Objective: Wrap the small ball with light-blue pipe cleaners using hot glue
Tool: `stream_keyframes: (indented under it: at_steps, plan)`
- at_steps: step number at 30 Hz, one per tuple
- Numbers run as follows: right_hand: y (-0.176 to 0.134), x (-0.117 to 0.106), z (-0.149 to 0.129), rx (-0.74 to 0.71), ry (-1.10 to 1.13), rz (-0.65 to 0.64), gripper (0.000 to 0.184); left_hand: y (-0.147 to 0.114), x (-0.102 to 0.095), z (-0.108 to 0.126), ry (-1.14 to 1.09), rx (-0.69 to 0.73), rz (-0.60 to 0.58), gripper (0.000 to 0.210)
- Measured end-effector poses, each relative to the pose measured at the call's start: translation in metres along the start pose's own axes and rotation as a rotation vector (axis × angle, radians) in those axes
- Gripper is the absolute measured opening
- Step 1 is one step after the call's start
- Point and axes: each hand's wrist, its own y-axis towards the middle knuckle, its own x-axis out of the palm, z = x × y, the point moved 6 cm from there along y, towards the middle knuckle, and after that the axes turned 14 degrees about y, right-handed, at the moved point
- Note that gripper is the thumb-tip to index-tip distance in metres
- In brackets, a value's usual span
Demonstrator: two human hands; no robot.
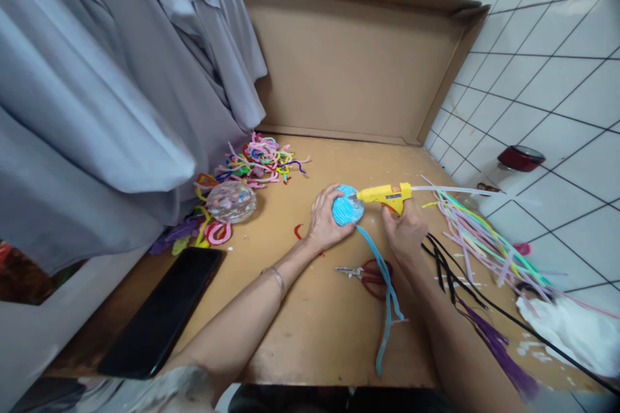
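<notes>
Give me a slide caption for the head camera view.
Left hand holds a blue ball while the right hand points a yellow glue gun at it, scissors lying nearby.

Smooth yellow plastic is seen on the glue gun (385, 194), while the ball (347, 210) is covered in ridged, fuzzy-looking blue strands (340, 219). In the scissors (359, 272), shiny metal is joined to red, plastic-looking material. A glossy finish is shown by the phone (162, 313) and wall tiles (571, 84), matt cardboard by the panel (349, 64), and soft fabric by the hanging cloth (121, 110).

Room beyond the blue ball (341, 214), scissors (359, 272) in the way nearside
</notes>
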Motion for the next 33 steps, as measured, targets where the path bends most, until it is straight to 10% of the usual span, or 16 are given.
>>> stream_keyframes:
  at_steps: [33]
  plan:
    - [0.000, 0.010, 0.016, 0.251, -0.018, -0.089, 0.036, 0.000, 0.000, 0.001, 0.010, 0.023, 0.002, 0.065]
